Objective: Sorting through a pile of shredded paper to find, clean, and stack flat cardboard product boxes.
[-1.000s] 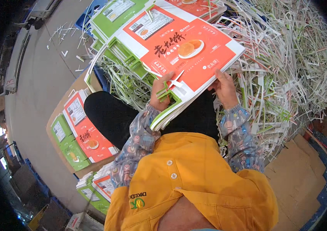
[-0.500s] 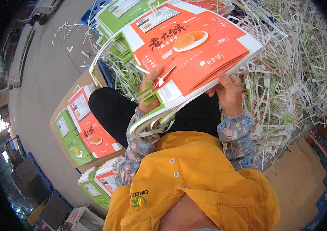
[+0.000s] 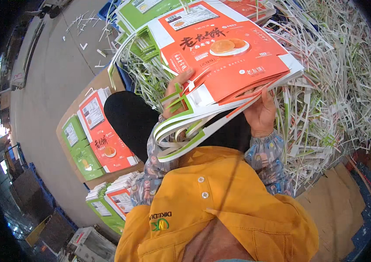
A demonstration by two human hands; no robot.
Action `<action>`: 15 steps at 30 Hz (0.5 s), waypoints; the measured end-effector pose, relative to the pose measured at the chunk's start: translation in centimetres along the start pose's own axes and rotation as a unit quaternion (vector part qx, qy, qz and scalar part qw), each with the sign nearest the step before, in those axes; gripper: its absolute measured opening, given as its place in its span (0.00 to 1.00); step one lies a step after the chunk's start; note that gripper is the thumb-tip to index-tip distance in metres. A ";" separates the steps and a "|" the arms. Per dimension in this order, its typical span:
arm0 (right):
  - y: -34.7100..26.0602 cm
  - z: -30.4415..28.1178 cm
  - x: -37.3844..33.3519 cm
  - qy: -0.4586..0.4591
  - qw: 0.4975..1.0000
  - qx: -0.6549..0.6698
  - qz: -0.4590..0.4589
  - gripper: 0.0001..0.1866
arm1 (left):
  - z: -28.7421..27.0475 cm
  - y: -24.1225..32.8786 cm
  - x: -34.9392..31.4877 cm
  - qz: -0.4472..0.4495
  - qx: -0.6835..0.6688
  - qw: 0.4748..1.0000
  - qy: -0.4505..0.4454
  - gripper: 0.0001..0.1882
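Observation:
A stack of orange and white printed packaging sheets [image 3: 237, 61] with a picture of round cakes lies tilted before me. My left hand [image 3: 177, 94] grips its near left edge, the thumb on top beside green and white trim tabs. At the near right edge, my right hand [image 3: 260, 111] has its fingers tucked against the layered edge, partly hidden by the sheets. Thin green and white waste strips [image 3: 181, 142] loop down from the near edge between my hands. Another trim strip [image 3: 117, 54] bows out on the left.
Green sheets [image 3: 139, 11] lie behind the stack. A large heap of shredded trimmings [image 3: 338, 83] spreads on the right. Stacks of orange sheets [image 3: 109, 146] and green sheets [image 3: 87, 161] rest on cardboard at the left. Flattened cardboard [image 3: 336, 209] lies at the lower right.
The stack has shifted slightly right and down. Its near-edge strips have pulled farther away and hang lower. My right hand has moved a little downward, its fingers now deeper at the sheets' edge.

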State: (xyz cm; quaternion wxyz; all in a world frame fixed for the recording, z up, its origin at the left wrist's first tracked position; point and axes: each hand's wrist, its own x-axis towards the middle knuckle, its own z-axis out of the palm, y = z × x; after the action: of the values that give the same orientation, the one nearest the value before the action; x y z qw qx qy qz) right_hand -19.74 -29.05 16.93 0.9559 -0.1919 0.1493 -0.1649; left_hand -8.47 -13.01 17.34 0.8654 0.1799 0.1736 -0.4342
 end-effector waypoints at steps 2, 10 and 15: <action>0.1 0.3 0.1 -0.067 0.995 0.068 0.026 0.12 | -0.6 -0.3 1.1 0.039 0.008 0.999 0.011 0.20; -4.5 -4.2 2.9 0.095 0.820 -0.563 -0.040 0.19 | -0.7 3.0 1.7 0.122 0.054 0.991 -0.024 0.18; -8.5 -7.9 7.0 0.169 0.512 -0.807 -0.240 0.17 | -1.3 1.1 2.8 0.133 0.087 0.985 0.064 0.14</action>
State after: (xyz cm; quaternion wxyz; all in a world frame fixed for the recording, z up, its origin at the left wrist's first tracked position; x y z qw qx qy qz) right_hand -18.38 -41.61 11.94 0.2697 -0.8777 0.3251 -0.2261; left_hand -6.23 -13.72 15.10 0.8836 0.3029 0.1645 -0.3168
